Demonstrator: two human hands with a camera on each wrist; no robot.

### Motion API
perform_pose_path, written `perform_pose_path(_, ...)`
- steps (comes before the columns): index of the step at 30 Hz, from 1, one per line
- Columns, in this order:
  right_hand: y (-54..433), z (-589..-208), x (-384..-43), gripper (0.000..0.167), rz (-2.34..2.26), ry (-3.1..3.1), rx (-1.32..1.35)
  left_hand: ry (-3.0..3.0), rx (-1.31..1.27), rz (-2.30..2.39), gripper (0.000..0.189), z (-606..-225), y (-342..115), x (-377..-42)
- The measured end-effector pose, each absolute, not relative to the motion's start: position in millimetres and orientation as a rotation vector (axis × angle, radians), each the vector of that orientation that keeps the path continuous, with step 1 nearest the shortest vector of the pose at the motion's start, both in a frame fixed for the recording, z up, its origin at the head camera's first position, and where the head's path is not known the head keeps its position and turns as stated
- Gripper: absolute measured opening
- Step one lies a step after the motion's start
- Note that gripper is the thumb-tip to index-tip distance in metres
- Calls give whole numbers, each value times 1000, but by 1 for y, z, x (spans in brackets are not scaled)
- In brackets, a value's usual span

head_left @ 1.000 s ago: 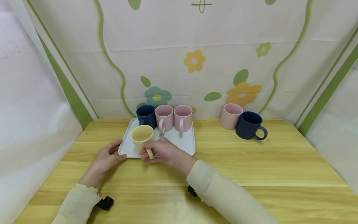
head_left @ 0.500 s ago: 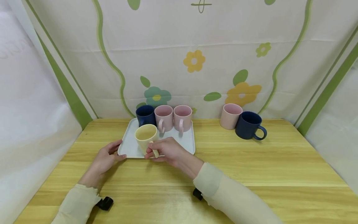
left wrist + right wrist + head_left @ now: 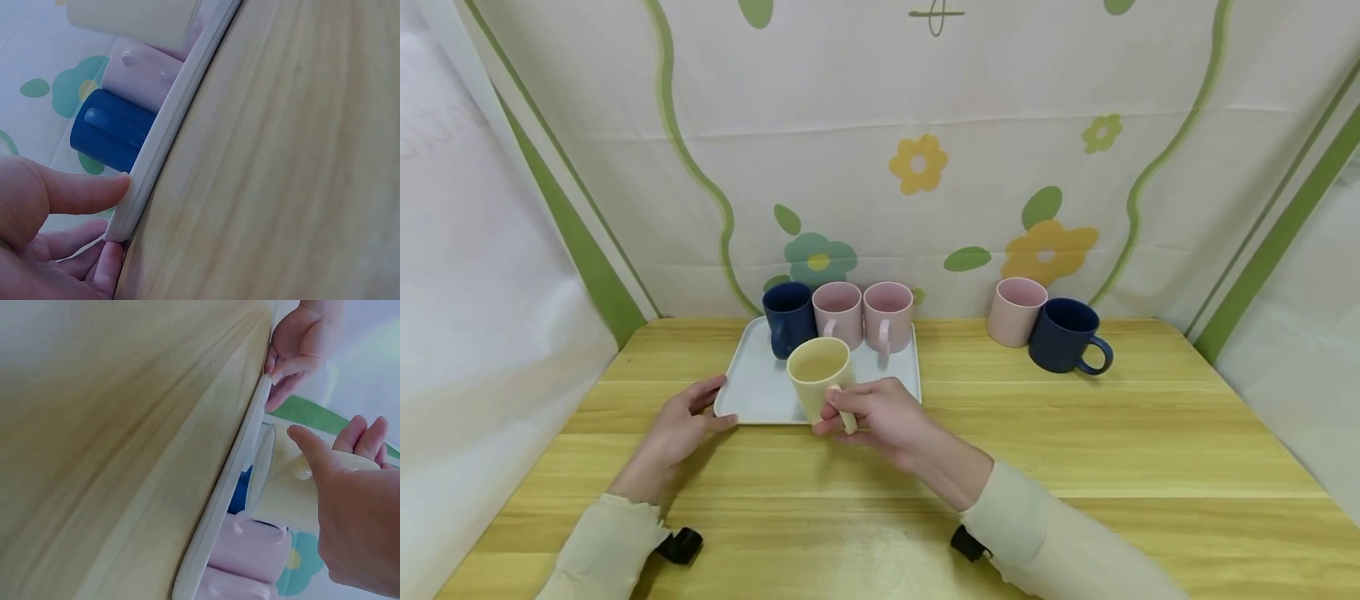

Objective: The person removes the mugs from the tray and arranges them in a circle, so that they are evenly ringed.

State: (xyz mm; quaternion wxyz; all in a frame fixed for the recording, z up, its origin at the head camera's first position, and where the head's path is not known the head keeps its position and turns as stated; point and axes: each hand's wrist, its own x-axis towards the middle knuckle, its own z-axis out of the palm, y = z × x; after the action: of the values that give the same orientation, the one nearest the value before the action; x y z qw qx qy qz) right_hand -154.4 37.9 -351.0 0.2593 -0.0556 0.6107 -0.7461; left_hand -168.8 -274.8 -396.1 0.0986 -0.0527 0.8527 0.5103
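1. Right hand (image 3: pixel 887 417): fingers pinch yellow mug (image 3: pixel 817 379) by handle, over near side of white tray (image 3: pixel 756 387).
2. Left hand (image 3: pixel 679 427): fingers hold tray's near-left corner.
3. Navy mug (image 3: pixel 792 312), two pink mugs (image 3: pixel 889 312): tray's far side.

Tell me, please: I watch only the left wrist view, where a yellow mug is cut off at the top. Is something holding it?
Observer: Yes, the right grip holds the yellow mug by its handle.
Operator: Thank you. Does any mug stand outside of the tray?
Observer: Yes, a pink mug and a dark blue mug stand on the table, to the right of the tray.
Operator: And is the yellow mug containing something?
Observer: The head view looks into its mouth, and I see nothing inside.
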Motion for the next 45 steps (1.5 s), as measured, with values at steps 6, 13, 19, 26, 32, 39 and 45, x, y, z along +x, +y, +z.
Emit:
perform_pose_path(6, 53, -346, -147, 37, -2021, 1698, -162, 2534, -157, 1498, 83, -395, -279, -168)
perform_pose_path(13, 75, -344, -141, 40, -2057, 1708, -131, 2518, -169, 1501, 84, -397, -280, -166)
perform_pose_path(19, 99, -342, -138, 30, -2107, 1731, -107, 2518, -163, 1498, 84, -397, -279, -167)
perform_pose_path(26, 123, -339, -139, 23, -2179, 1746, -33, 2524, -166, 1486, 84, -397, -278, -167)
perform_pose_path(32, 141, -341, -142, 24, -2253, 1727, 52, 2501, -166, 1510, 84, -398, -277, -168)
perform_pose_path(39, 158, -348, -154, 24, -2291, 1748, 119, 2503, -181, 1496, 84, -397, -276, -169)
perform_pose_path(45, 168, -353, -164, 25, -2313, 1767, 193, 2506, -186, 1497, 84, -395, -273, -168)
